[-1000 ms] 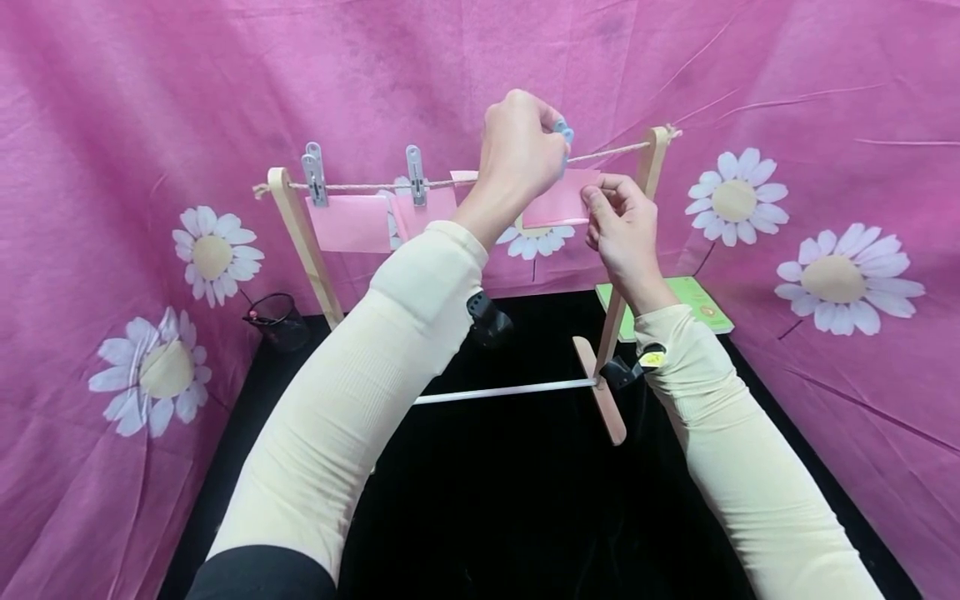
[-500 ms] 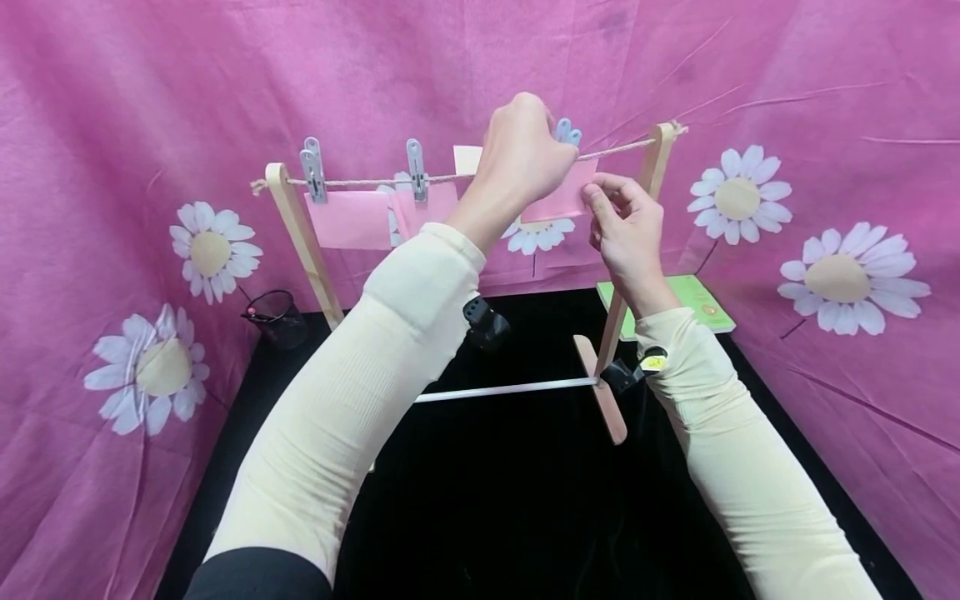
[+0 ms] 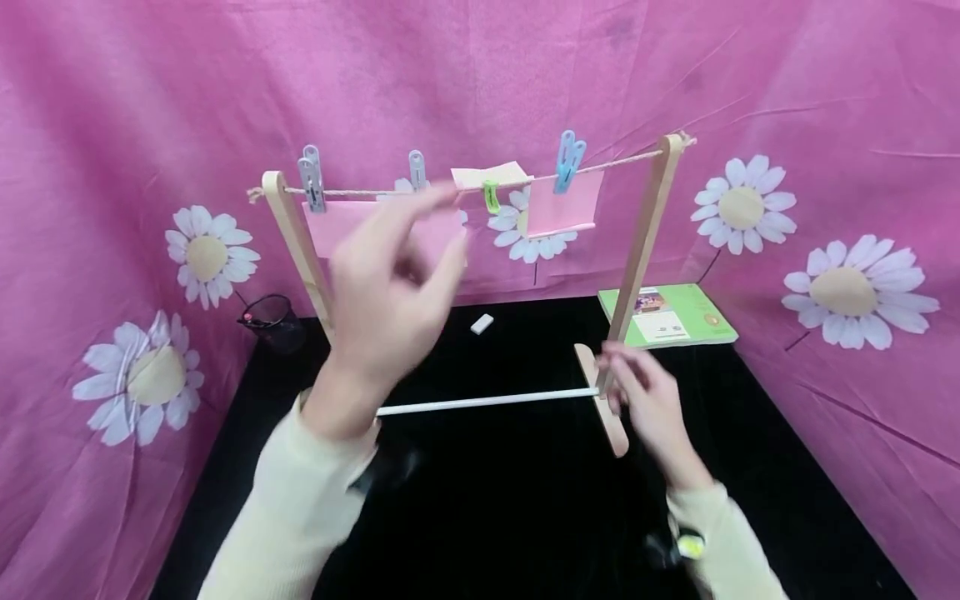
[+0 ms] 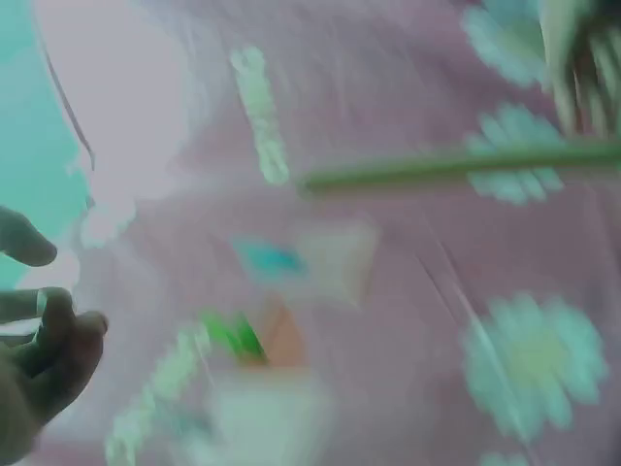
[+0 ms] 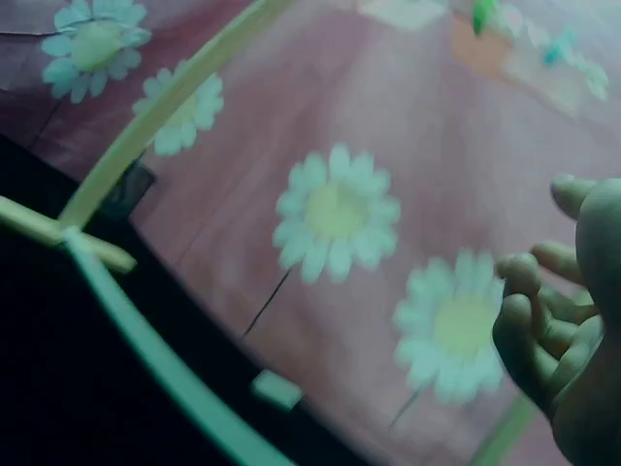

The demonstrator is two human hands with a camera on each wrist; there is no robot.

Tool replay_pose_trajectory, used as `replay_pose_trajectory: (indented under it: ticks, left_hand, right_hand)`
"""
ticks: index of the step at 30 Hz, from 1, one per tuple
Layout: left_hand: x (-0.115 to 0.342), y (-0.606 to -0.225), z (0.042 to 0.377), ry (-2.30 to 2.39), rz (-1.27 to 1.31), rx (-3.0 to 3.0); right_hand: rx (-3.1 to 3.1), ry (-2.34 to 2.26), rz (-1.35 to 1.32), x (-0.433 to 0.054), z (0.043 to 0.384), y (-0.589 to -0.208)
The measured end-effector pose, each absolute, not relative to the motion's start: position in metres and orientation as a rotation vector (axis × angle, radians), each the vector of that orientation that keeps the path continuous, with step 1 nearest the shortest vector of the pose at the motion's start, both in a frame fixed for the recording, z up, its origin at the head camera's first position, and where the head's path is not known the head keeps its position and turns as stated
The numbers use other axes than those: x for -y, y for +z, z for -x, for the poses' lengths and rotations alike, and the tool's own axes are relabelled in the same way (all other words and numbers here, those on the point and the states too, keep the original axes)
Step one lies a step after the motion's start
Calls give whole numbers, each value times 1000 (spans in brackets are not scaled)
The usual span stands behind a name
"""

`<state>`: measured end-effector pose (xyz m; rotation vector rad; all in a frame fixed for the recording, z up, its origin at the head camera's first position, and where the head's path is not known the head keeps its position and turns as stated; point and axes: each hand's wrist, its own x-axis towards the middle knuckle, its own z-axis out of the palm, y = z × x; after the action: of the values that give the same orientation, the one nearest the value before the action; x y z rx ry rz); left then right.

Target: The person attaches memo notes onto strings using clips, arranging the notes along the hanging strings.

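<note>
My left hand (image 3: 390, 292), blurred, is in front of the left part of the rope (image 3: 615, 162) with thumb and fingers apart, holding nothing. Lower down, my right hand (image 3: 648, 400) has loosely bent fingers and is nearest the right wooden post (image 3: 637, 258); in the right wrist view nothing lies in that hand (image 5: 563, 320). A blue clothespin (image 3: 567, 162) clips a folded pink paper (image 3: 562, 208) to the rope. Left of it a small green clip (image 3: 491, 197) holds a cream-and-pink paper (image 3: 480, 176). Two grey clothespins (image 3: 312, 179) hold pink paper (image 3: 330, 225), partly hidden by my left hand.
A white bar (image 3: 487, 401) joins the stand low down, above black cloth (image 3: 495, 500). A small white block (image 3: 482, 324) lies behind it. At the back right is a green book (image 3: 697, 312); at the back left, a black mesh pen cup (image 3: 273, 323). Pink flowered fabric surrounds the table.
Both hands have let go: the left of the blue clothespin, moving left and down, the right of the pink paper, dropping beside the post. Paper and clothespin stay on the rope.
</note>
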<state>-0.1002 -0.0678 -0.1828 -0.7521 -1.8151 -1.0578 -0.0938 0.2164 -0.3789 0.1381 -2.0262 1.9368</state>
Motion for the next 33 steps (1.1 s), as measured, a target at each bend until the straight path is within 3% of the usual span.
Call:
replay_pose_trajectory:
  ticks: [7,11,15,22,29,33]
  left_hand:
    - [141,-363,53,-657,568,1989]
    - [156,-456,23,-692,487,2170]
    - [151,-515,6,-800,485,2119]
    - [136,-557,0,-788,476,1952]
    - [139,-553,0,-784,425,1989]
    - [143,-544,4,-749,435,1980]
  right_hand:
    - [2208,2029,258,-230,9,-470]
    - [2208,1981,362,-229,-17,-492]
    - [2094,1969,298,-221,-27,-505]
    - [1862,1996,193,-203,-32,-520]
    - [1813,2015,145,-200,-35,-526]
    - [1961,1857,256,-199,-36,-519]
